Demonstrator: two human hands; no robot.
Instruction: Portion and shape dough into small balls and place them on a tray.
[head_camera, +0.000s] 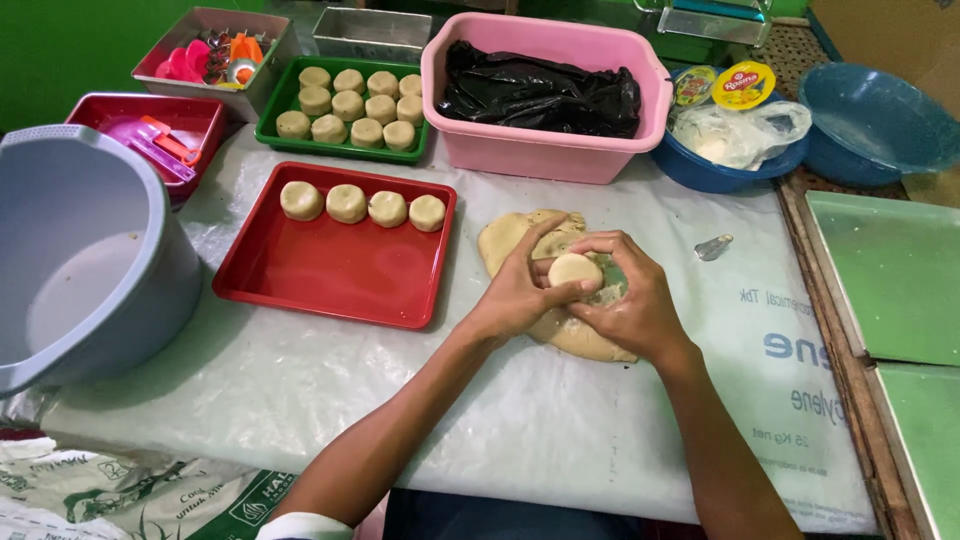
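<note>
From the head camera, both bare forearms rise from the near edge of the tabletop and converge toward its middle, the left forearm slanting in from the lower left, the right one from the lower right. The left hand (515, 290) and the right hand (630, 300) meet with fingers curled, closed together around a small round dough disc (576, 271) — the left thumb lies against its near side, while the right fingers arch over its far and right sides. The disc lies flat, its pale round face turned upward; being round, it shows no long axis. It sits directly above a larger flattened dough slab (515, 238) that spreads on the plastic sheet (500, 400) covering the table, a little right of centre. Left of the hands, a red tray (320, 275) carries four shaped dough rounds (363, 205) in a row along its far edge. Beyond it, toward the far edge, a green tray (275, 105) holds more rounds packed in rows, and just beside that stands a pink tub (545, 150) with a black plastic bag (540, 90) inside. A grey bucket (85, 250) stands at the left edge — a blue bowl (720, 170) with a clear bag sits right of the tub.
</note>
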